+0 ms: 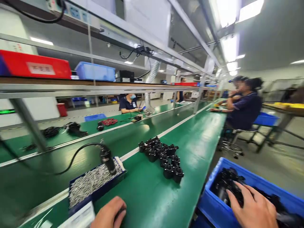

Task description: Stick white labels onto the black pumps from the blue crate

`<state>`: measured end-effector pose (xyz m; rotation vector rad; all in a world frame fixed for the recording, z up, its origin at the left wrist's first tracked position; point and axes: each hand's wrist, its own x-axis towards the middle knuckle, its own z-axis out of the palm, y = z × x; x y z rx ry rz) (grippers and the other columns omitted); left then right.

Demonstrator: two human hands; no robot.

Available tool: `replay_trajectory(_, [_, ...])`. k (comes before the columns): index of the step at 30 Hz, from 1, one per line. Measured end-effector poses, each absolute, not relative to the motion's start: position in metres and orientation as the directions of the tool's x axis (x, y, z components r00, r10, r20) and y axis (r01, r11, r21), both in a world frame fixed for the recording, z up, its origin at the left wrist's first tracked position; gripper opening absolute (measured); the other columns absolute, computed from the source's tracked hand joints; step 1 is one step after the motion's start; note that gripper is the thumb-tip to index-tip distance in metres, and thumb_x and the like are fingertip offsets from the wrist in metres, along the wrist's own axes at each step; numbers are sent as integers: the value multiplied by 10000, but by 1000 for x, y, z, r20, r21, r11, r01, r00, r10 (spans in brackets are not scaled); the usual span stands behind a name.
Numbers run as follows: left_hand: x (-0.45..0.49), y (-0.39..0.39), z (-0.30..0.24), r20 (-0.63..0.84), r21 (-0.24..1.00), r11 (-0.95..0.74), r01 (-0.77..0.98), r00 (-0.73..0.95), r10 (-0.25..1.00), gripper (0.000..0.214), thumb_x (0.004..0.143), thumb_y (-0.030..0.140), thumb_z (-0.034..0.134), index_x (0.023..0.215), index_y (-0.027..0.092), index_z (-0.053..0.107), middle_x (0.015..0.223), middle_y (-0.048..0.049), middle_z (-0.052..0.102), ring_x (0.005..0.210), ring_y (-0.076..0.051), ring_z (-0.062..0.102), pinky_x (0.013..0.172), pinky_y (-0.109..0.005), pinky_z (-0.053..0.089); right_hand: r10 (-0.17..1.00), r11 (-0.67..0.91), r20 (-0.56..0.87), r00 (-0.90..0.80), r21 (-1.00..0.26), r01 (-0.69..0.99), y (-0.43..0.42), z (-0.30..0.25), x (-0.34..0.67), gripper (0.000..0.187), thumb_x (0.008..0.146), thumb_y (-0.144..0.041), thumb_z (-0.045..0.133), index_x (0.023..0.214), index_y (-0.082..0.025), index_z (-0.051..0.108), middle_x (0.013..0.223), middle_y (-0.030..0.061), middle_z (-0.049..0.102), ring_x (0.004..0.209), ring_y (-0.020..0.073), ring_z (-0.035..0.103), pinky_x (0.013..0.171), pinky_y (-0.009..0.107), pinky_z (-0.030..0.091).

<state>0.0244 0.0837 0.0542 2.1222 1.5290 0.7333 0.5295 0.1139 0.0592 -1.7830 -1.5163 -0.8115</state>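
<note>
My right hand (253, 209) reaches into a blue bin (217, 180) at the lower right, its fingers curled over black plastic parts (228, 183) inside. My left hand (109, 215) rests on the green bench top at the bottom edge, fingers closed round a small dark piece that I cannot make out. Ahead of it lies a cluster of several black parts (163, 156) standing on the bench. A shallow blue tray of silver screws (95, 182) sits to the left, with a black electric screwdriver (108, 160) lying across it on its cable.
A green conveyor belt (133, 139) runs away up the middle. A seated person in dark blue (244, 107) works further along on the right; another (128, 104) sits across the line. Red (35, 66) and blue bins (95, 71) stand on the overhead shelf.
</note>
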Motion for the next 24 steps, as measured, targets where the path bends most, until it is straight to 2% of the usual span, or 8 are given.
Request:
replay_trajectory(4, [-15,48,133,-56,180,125,976,-116,992,240,927,59,540,1006,177,734,1091,-146,761,1052,-329,744,907,-397,564,749,343,657,87,-497,797,139,66,442,400,946,-574,575,1059,-226,739,1168,163,725,756,287,747,621,419,631])
replay_trajectory(6, [-29,32,158,-209,19,286,958,-276,938,259,911,28,560,1070,127,740,1105,-201,769,1057,-381,752,879,-427,559,822,511,552,-137,-611,605,145,77,389,338,962,-543,626,1023,-240,760,1063,118,761,699,237,730,607,355,619])
replay_trajectory(9, [-26,19,165,-330,-43,374,926,-367,870,272,887,-16,551,1053,62,754,1061,-259,769,1016,-413,764,841,-436,556,758,616,370,-538,-676,403,147,101,317,272,1031,-446,587,957,-255,766,910,67,770,708,218,708,654,327,594])
replay_trajectory(14, [26,35,134,-298,95,323,941,-283,912,307,946,62,591,1213,122,730,1152,-207,753,1073,-370,748,912,-431,571,552,666,126,-824,-661,345,172,116,244,234,910,-319,740,1133,-251,762,950,26,784,732,214,690,786,351,557])
replay_trajectory(16, [42,46,115,-204,231,249,941,-204,958,300,968,113,610,1250,148,708,1214,-187,722,1107,-364,717,967,-476,574,529,658,66,-846,-661,360,189,109,232,403,843,-317,808,1235,-249,741,910,19,770,773,230,686,811,356,543])
replay_trajectory(18, [47,55,94,-38,411,136,901,-132,990,282,949,159,675,1230,163,703,1258,-173,680,1168,-358,671,1022,-501,568,542,640,36,-839,-665,386,202,97,228,385,875,-315,768,1248,-225,727,841,17,733,805,237,678,779,336,531])
replay_trajectory(21, [41,63,59,225,600,-21,799,-143,964,516,864,256,811,1342,172,638,1464,-203,553,1372,-389,537,1162,-554,492,559,563,38,-828,-751,346,212,79,231,312,946,-284,632,1236,-184,691,806,8,677,730,197,634,668,285,500])
replay_trajectory(24, [34,65,35,305,684,-86,725,-177,936,753,825,350,850,1489,205,526,1594,-200,457,1477,-420,431,1241,-633,385,516,457,27,-856,-854,248,215,71,236,359,912,-278,655,1262,-198,661,778,-22,644,668,167,577,592,254,448])
